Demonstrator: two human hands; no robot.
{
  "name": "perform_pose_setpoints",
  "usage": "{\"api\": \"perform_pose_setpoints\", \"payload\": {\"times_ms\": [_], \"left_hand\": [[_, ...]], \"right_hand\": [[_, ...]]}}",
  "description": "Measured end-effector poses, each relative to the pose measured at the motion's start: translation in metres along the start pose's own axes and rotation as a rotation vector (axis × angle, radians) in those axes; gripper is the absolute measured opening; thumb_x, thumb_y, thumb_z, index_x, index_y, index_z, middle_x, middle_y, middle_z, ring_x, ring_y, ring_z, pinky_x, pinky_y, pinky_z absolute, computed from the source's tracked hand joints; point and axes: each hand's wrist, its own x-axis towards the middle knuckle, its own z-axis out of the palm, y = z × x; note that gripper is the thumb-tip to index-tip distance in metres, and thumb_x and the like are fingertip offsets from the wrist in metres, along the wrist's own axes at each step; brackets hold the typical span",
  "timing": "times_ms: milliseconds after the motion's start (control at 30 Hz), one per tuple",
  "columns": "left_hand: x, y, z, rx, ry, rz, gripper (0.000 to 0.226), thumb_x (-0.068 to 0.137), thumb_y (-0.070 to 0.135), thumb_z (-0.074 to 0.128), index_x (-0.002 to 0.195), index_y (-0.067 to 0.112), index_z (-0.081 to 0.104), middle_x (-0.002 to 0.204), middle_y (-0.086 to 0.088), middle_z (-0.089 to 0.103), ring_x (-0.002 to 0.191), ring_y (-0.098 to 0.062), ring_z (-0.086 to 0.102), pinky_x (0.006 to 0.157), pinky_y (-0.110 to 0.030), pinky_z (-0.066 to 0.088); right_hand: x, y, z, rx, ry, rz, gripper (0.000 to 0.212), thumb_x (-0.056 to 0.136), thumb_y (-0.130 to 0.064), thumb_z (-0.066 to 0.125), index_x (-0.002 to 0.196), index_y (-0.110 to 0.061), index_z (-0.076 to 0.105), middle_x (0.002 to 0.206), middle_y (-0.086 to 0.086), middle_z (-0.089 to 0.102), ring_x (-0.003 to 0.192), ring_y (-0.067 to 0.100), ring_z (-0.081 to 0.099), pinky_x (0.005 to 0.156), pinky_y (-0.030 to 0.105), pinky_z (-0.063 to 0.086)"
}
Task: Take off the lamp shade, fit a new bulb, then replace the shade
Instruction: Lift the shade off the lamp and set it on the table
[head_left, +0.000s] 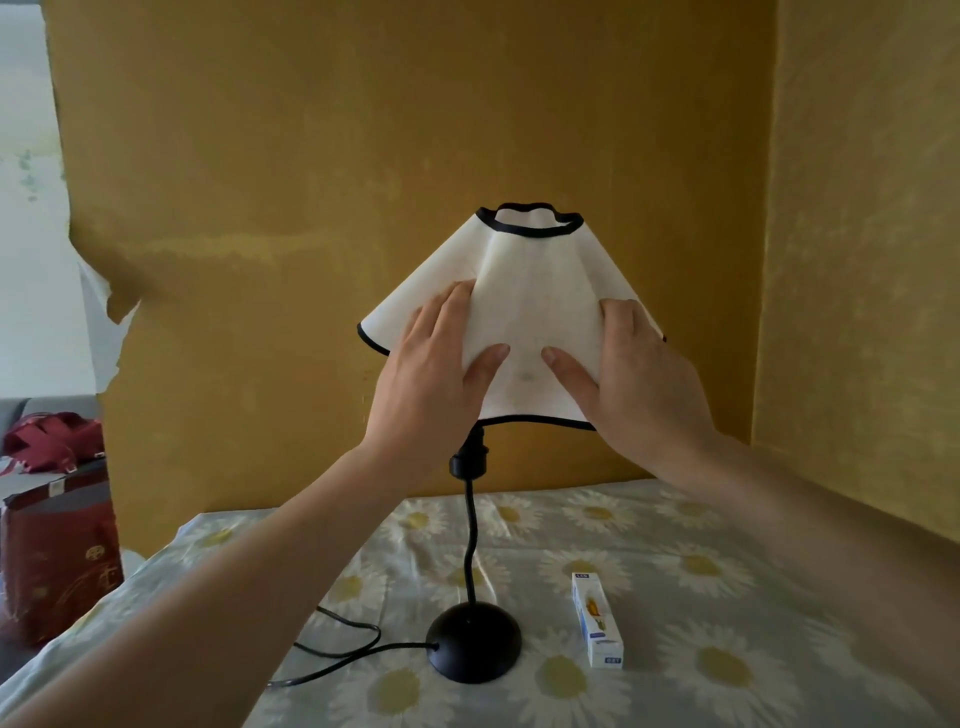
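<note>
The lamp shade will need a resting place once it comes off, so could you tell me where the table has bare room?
The far right of the table, beyond the bulb box, is bare, as is the far left corner. The near middle is crowded: lamp base, cord and box.

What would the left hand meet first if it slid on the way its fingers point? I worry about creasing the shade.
More shade: the left hand lies flat on the lamp shade, fingers pointing up toward its narrow black-trimmed top rim, probably next.
</note>
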Motion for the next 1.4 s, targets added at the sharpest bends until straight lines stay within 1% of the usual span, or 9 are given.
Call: {"api": "perform_pose_setpoints", "payload": {"times_ms": [167,333,567,667,767,1000,1167,1267,1400], "left_hand": [[0.01,0.014,0.016,-0.03,0.019,0.029,0.063,0.101,0.04,0.062,0.153,0.012,0.041,0.15,0.0,0.052,0.134,-0.019,0.046,0.098,-0.031,0.043],[0.011,0.031,0.035,-0.085,0.015,0.038,0.062,0.102,0.04,0.061,0.154,0.013,0.039,0.151,0.0,0.052,0.136,-0.018,0.045,0.097,-0.027,0.04],[0.012,0.05,0.059,-0.124,-0.012,0.052,0.061,0.102,0.039,0.061,0.154,0.014,0.039,0.151,0.0,0.052,0.136,-0.019,0.045,0.101,-0.034,0.045],[0.011,0.056,0.07,-0.139,-0.024,0.046,0.062,0.102,0.039,0.061,0.154,0.014,0.039,0.151,0.0,0.052,0.136,-0.019,0.046,0.1,-0.033,0.045],[0.007,0.061,0.084,-0.182,-0.041,0.028,0.061,0.102,0.039,0.061,0.154,0.014,0.04,0.149,0.0,0.054,0.133,-0.02,0.05,0.098,-0.035,0.049],[-0.021,0.068,0.126,-0.28,-0.104,-0.059,0.061,0.102,0.037,0.062,0.154,0.015,0.039,0.147,0.0,0.055,0.131,-0.02,0.052,0.099,-0.035,0.049],[-0.04,0.067,0.154,-0.285,-0.185,-0.06,0.059,0.101,0.038,0.063,0.152,0.016,0.042,0.143,0.001,0.058,0.125,-0.021,0.056,0.092,-0.041,0.054],[-0.052,0.067,0.171,-0.264,-0.215,-0.075,0.062,0.098,0.041,0.066,0.151,0.017,0.043,0.142,0.004,0.059,0.12,-0.021,0.06,0.085,-0.035,0.053],[-0.066,0.069,0.194,-0.251,-0.26,-0.116,0.066,0.093,0.042,0.074,0.148,0.017,0.048,0.136,0.004,0.064,0.114,-0.021,0.064,0.084,-0.032,0.052]], "right_hand": [[-0.001,0.02,-0.012,-0.012,0.029,0.031,0.064,0.097,-0.068,0.046,0.128,-0.011,0.047,0.115,0.002,0.059,0.076,0.015,0.059,0.047,0.025,0.044],[-0.007,0.04,-0.023,-0.032,0.051,0.042,0.064,0.096,-0.068,0.047,0.126,-0.01,0.048,0.113,0.002,0.06,0.073,0.013,0.054,0.044,0.02,0.034],[-0.018,0.068,-0.03,-0.07,0.047,0.071,0.064,0.096,-0.066,0.049,0.126,-0.01,0.047,0.113,0.004,0.059,0.079,0.021,0.064,0.048,0.028,0.044],[-0.024,0.078,-0.032,-0.091,0.042,0.083,0.064,0.096,-0.066,0.05,0.125,-0.009,0.048,0.112,0.004,0.059,0.078,0.022,0.064,0.048,0.027,0.04],[-0.031,0.088,-0.032,-0.125,0.029,0.093,0.062,0.096,-0.065,0.05,0.123,-0.009,0.048,0.11,0.004,0.059,0.076,0.022,0.062,0.044,0.021,0.029],[-0.063,0.116,-0.018,-0.175,-0.043,0.122,0.064,0.096,-0.066,0.048,0.124,-0.009,0.048,0.113,0.006,0.061,0.078,0.025,0.066,0.046,0.024,0.029],[-0.091,0.138,-0.008,-0.214,-0.112,0.136,0.066,0.095,-0.066,0.048,0.124,-0.007,0.049,0.111,0.007,0.062,0.078,0.026,0.067,0.048,0.025,0.03],[-0.107,0.149,-0.005,-0.232,-0.147,0.14,0.065,0.093,-0.065,0.049,0.121,-0.007,0.051,0.106,0.007,0.063,0.071,0.025,0.065,0.044,0.017,0.021],[-0.128,0.163,0.001,-0.262,-0.204,0.169,0.065,0.093,-0.066,0.047,0.121,-0.008,0.05,0.106,0.005,0.061,0.072,0.023,0.064,0.042,0.02,0.026]]}}
